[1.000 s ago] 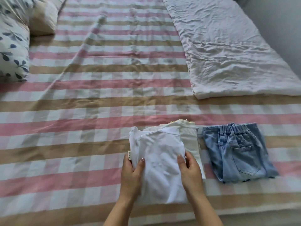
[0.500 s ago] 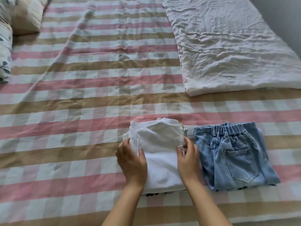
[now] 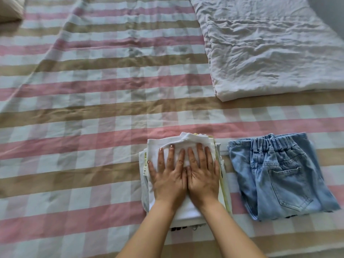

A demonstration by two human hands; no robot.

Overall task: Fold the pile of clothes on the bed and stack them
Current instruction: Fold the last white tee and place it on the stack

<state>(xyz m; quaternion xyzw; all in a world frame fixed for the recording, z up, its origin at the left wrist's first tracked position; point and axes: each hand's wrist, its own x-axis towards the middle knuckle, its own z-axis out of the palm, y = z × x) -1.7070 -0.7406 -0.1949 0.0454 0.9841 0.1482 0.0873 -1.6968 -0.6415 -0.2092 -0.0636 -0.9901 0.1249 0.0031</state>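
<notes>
Clothes stack (image 3: 193,141) under left hand (image 3: 168,180), right hand (image 3: 203,180)

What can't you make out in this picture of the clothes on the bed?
Head view only.
Stack under the white top: only edges show; layers uncountable.
White top's middle: covered by left hand and right hand.
Dark print at stack's near edge: mostly hidden.
Pillow: cut by frame corner.
</notes>
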